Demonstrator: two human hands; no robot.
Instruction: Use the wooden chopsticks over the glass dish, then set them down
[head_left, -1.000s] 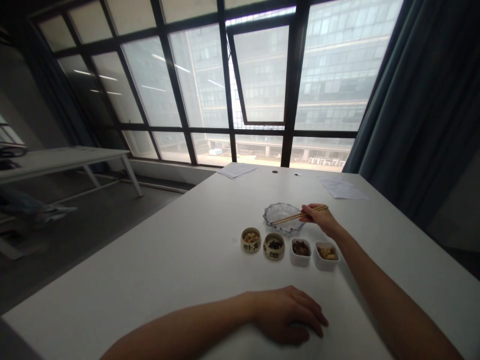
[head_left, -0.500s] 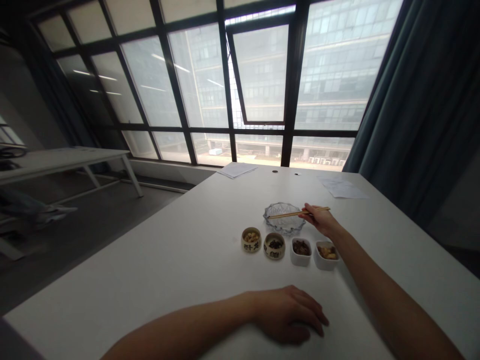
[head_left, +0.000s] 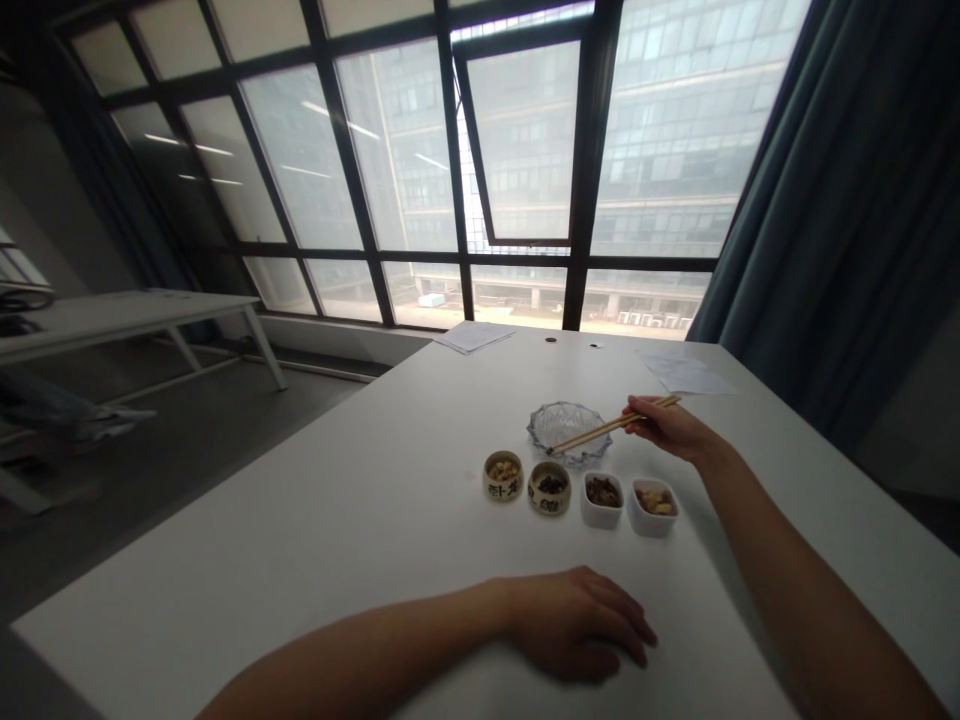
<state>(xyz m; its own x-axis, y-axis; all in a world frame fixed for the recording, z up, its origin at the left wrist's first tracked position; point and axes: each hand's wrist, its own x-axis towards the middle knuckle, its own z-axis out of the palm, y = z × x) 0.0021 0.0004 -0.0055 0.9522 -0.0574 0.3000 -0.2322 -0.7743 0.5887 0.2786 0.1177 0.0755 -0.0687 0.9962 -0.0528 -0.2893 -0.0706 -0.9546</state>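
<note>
My right hand (head_left: 667, 427) grips a pair of wooden chopsticks (head_left: 609, 427) whose tips reach over a clear glass dish (head_left: 564, 429). In front of the dish stands a row of small containers: two round beige cups (head_left: 502, 476) (head_left: 549, 488) and two white square bowls (head_left: 602, 499) (head_left: 653, 505), each with bits of food in it. My left hand (head_left: 581, 632) lies palm down on the white table (head_left: 360, 520) near its front edge, holding nothing, fingers loosely spread.
Sheets of paper (head_left: 474, 337) (head_left: 686, 377) lie at the table's far end. A second white table (head_left: 120, 315) stands at left across the grey floor. Large windows fill the back wall and a blue curtain (head_left: 840, 200) hangs at right.
My right hand has drawn back to the right and lifted a little, tilting the chopsticks so the tips point down into the glass dish. My left hand has stayed still.
</note>
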